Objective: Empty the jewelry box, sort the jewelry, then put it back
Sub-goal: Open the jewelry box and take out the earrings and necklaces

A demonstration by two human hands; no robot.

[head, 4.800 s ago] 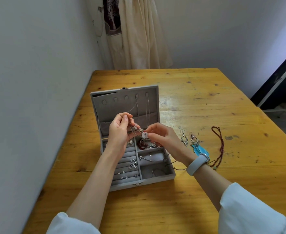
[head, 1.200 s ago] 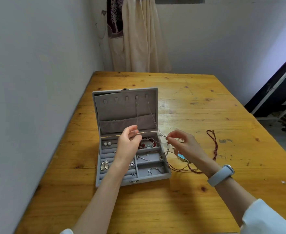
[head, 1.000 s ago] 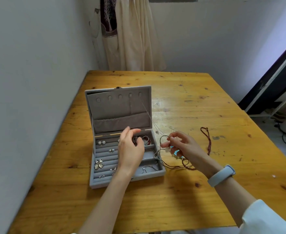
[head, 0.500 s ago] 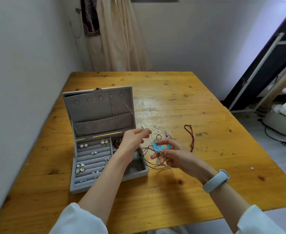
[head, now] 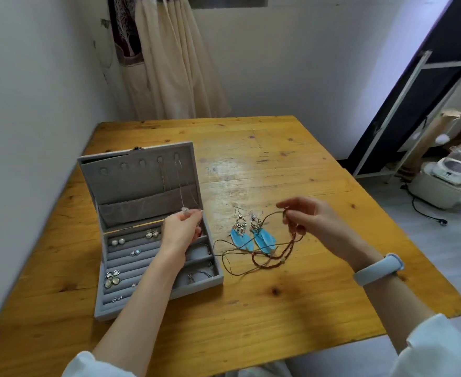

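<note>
On the wooden counter [head: 251, 308] emptying continues: the right hand [head: 313, 221] pinches a brown cord [head: 275, 250], the left hand [head: 181, 229] pinches a chain [head: 181, 191] in the jewelry box [head: 142, 229]; unhooking it comes next.

Place: a home room, likely a bedroom or living corner
Signs: wooden surface [head: 278, 164], cream curtain [head: 180, 66], white cooker-like appliance [head: 441, 180] on the floor
</note>
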